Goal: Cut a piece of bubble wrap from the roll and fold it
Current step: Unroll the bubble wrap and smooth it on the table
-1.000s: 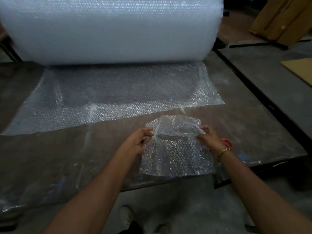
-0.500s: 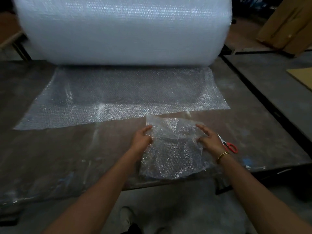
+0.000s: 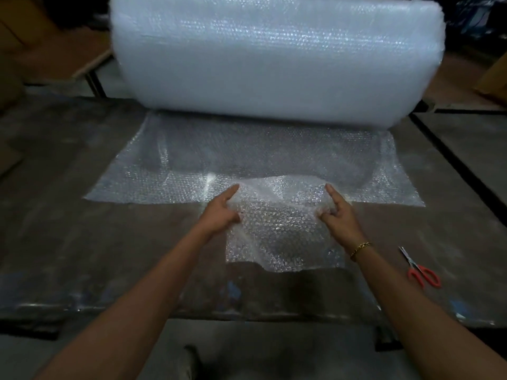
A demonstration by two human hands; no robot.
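The cut piece of bubble wrap (image 3: pixel 282 231) lay on the bench (image 3: pixel 82 242) near its front edge. Its lower part was flat on the surface, and its upper part was raised and bunched into a loose fold between the two hands. At the piece's 9 o'clock side the left hand (image 3: pixel 220 212) pinched the raised edge, with the forefinger stretched forward along it and the thumb pressed onto the wrap from the inner side. At the 3 o'clock side the right hand (image 3: pixel 340 215) grasped the opposite edge, forefinger pointing forward and the other fingers curled into the plastic. A gold bracelet (image 3: pixel 360 247) sat on that wrist. The far edge of the fold overlapped the near edge of the loose sheet (image 3: pixel 178 165), which spread flat toward 12 o'clock and ran under the big roll (image 3: pixel 274 58). The roll lay on its side across the back of the bench. At about 4 o'clock from the piece, well apart from it and beyond the right forearm, red-handled scissors (image 3: pixel 420 268) rested on the bench with their blades closed and pointing toward 11 o'clock. Toward 6 o'clock, past the bench's front edge, was grey floor (image 3: pixel 274 349), too dim to show detail.
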